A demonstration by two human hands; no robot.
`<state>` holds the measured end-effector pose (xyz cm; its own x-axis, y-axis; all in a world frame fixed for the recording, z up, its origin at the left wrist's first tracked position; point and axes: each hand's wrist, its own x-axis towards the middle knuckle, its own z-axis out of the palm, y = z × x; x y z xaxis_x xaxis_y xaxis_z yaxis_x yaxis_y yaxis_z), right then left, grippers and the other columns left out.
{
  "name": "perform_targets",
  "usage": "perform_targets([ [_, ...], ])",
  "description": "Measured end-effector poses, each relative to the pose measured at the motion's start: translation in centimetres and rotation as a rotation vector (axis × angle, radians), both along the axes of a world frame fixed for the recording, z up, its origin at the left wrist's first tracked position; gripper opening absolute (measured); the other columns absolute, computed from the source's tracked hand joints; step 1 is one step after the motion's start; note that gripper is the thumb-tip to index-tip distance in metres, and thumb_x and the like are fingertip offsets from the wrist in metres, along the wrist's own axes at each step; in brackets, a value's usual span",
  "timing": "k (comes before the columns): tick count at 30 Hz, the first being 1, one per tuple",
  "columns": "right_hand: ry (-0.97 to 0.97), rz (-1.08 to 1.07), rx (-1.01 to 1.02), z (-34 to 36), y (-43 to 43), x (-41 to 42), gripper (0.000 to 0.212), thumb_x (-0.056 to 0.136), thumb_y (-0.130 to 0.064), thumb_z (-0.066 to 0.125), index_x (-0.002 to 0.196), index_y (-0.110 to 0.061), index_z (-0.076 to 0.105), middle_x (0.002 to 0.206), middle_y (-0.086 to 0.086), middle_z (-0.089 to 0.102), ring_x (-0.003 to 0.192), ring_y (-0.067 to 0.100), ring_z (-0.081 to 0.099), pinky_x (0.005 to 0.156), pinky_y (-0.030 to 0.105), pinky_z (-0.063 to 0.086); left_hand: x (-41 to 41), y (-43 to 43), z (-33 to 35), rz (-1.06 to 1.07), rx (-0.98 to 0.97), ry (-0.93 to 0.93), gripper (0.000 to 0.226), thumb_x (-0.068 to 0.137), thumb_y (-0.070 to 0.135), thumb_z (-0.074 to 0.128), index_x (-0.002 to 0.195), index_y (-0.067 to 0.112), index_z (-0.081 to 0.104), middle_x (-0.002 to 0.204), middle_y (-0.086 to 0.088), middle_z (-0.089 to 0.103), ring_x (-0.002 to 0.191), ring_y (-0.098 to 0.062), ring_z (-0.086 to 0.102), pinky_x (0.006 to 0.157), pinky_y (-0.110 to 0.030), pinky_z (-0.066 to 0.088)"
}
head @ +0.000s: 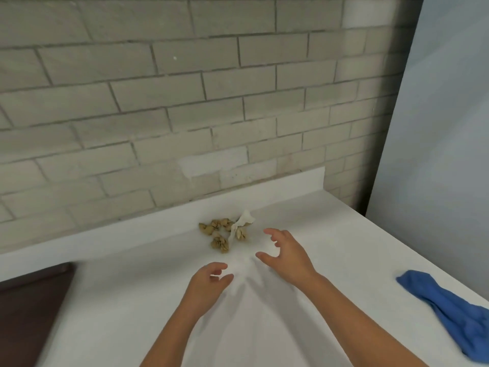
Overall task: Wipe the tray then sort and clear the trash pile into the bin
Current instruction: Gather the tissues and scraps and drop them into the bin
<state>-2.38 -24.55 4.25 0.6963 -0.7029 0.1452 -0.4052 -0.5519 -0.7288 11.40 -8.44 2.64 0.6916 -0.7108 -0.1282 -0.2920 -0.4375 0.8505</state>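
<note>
Apparently wiping is done: cloth (pixel 449 305) lies right; left hand (pixel 209 283) and right hand (pixel 284 251), empty and loose, hover by the uncleared pile (pixel 225 233).

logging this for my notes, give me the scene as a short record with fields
surface: white counter by brick wall
trash pile: crumpled brown bits and one white scrap, near the wall
left hand: open, empty, short of the pile
right hand: open, empty, just right of the pile
blue cloth: on the counter's right side, untouched
left edge: dark brown surface, partly cut off
</note>
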Motion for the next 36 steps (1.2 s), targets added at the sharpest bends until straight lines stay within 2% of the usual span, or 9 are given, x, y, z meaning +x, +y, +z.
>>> perform_targets([
  [3,0.095,0.13,-0.164,-0.2,-2.0,4.4,0.063,0.083,-0.042,0.065,0.14,-0.032,0.04,0.131,-0.003,0.042,0.119,0.015,0.047,0.092,0.022,0.041,3.0,-0.7,-0.9,0.017,0.066,-0.054,0.035,0.08,0.033,0.072,0.11,0.03,0.056,0.123,0.001,0.049,0.115,-0.015,0.05,0.085,-0.019,0.038],
  [6,0.212,0.263,-0.324,-0.1,-4.6,8.8,0.067,0.084,-0.041,0.063,0.144,-0.03,0.035,0.138,0.004,0.038,0.123,0.023,0.044,0.1,0.03,0.039,5.9,-2.4,-1.1,0.022,0.127,-0.14,0.073,0.074,0.041,0.075,0.136,0.024,0.04,0.138,-0.003,0.036,0.129,-0.019,0.038,0.103,-0.028,0.035],
  [13,0.472,0.504,-0.52,-2.4,-10.4,16.3,0.08,0.079,-0.048,0.068,0.146,-0.034,0.027,0.155,0.009,0.017,0.143,0.027,0.015,0.116,0.046,0.014,11.4,-8.9,-0.9,-0.105,0.353,-0.519,0.119,0.057,0.069,0.071,0.149,0.029,0.007,0.157,-0.001,0.005,0.145,-0.021,0.001,0.118,-0.042,0.008],
  [17,0.456,0.593,-0.479,-5.3,-12.4,18.5,0.085,0.074,-0.059,0.067,0.145,-0.04,0.025,0.157,0.008,0.013,0.145,0.025,0.007,0.115,0.05,0.007,14.1,-11.7,-2.4,-0.205,0.445,-0.546,0.128,0.05,0.07,0.073,0.15,0.03,0.003,0.158,0.001,-0.01,0.145,-0.023,-0.015,0.117,-0.049,-0.005],
  [21,0.261,0.592,-0.497,-8.1,-13.3,18.6,0.065,0.078,-0.067,0.05,0.134,-0.033,0.046,0.15,0.002,0.033,0.141,0.02,0.024,0.116,0.034,0.018,16.5,-13.5,-3.7,-0.361,0.487,-0.594,0.137,0.038,0.088,0.053,0.15,0.029,0.002,0.157,0.008,-0.011,0.145,-0.02,-0.012,0.117,-0.047,-0.002],
  [25,0.031,0.428,-0.535,-10.2,-13.6,18.4,0.032,0.085,-0.055,0.05,0.098,-0.028,0.059,0.116,-0.007,0.056,0.107,0.013,0.052,0.094,0.024,0.044,18.2,-13.5,-6.3,-0.324,0.301,-0.747,0.103,0.064,0.088,0.018,0.144,0.024,0.032,0.15,0.009,0.028,0.14,-0.011,0.022,0.115,-0.032,0.022],
  [28,-0.047,0.304,-0.574,-10.6,-13.4,18.0,0.019,0.082,-0.048,0.053,0.081,-0.029,0.057,0.086,-0.008,0.057,0.074,0.013,0.058,0.062,0.021,0.05,18.5,-12.7,-8.9,-0.201,0.103,-0.949,0.047,0.09,0.058,0.034,0.114,0.027,0.059,0.113,0.012,0.059,0.11,-0.008,0.05,0.088,-0.024,0.05],
  [32,-0.033,0.175,-0.579,-10.2,-12.0,16.0,0.019,0.081,-0.045,0.048,0.074,-0.03,0.058,0.069,-0.008,0.053,0.048,0.011,0.054,0.041,0.018,0.039,16.1,-11.3,-8.9,-0.081,0.057,-1.056,0.022,0.083,0.042,0.041,0.099,0.033,0.052,0.086,0.013,0.062,0.077,-0.01,0.054,0.059,-0.024,0.05],
  [36,-0.046,0.14,-0.468,-9.9,-9.4,12.3,0.017,0.079,-0.04,0.051,0.093,-0.036,0.061,0.069,-0.012,0.055,0.049,0.008,0.056,0.043,0.017,0.041,12.8,-9.0,-9.0,-0.079,-0.027,-1.07,0.013,0.078,0.034,0.044,0.089,0.029,0.047,0.068,0.005,0.06,0.054,-0.016,0.057,0.041,-0.021,0.042],
])
